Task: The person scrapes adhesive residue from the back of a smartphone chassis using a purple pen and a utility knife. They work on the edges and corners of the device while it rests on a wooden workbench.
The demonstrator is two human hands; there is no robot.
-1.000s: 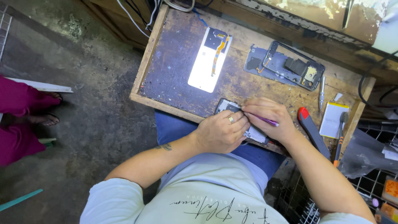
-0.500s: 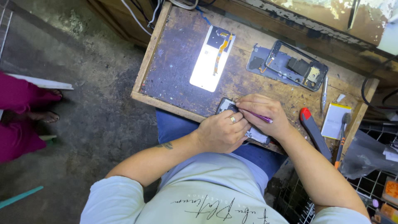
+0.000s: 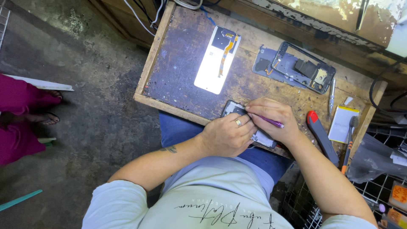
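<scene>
Lying at the near edge of the wooden bench (image 3: 182, 80), a small opened phone (image 3: 254, 127) sits under both hands — the left hand (image 3: 227, 135) closes its grip on the phone, the right hand (image 3: 271, 118) pinches a thin purple tool (image 3: 271, 122) over it. Farther back lie a white screen panel (image 3: 216, 61) and a dark phone frame (image 3: 296, 68); a red-tipped tool (image 3: 322, 138) lies to the right.

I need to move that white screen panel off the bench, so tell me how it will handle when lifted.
The white screen panel looks thin and flat, so probably light yet fragile and hard to lift off the wooden bench. Its orange ribbon cable looks floppy and may snag. The glossy face could be slippery.
</scene>
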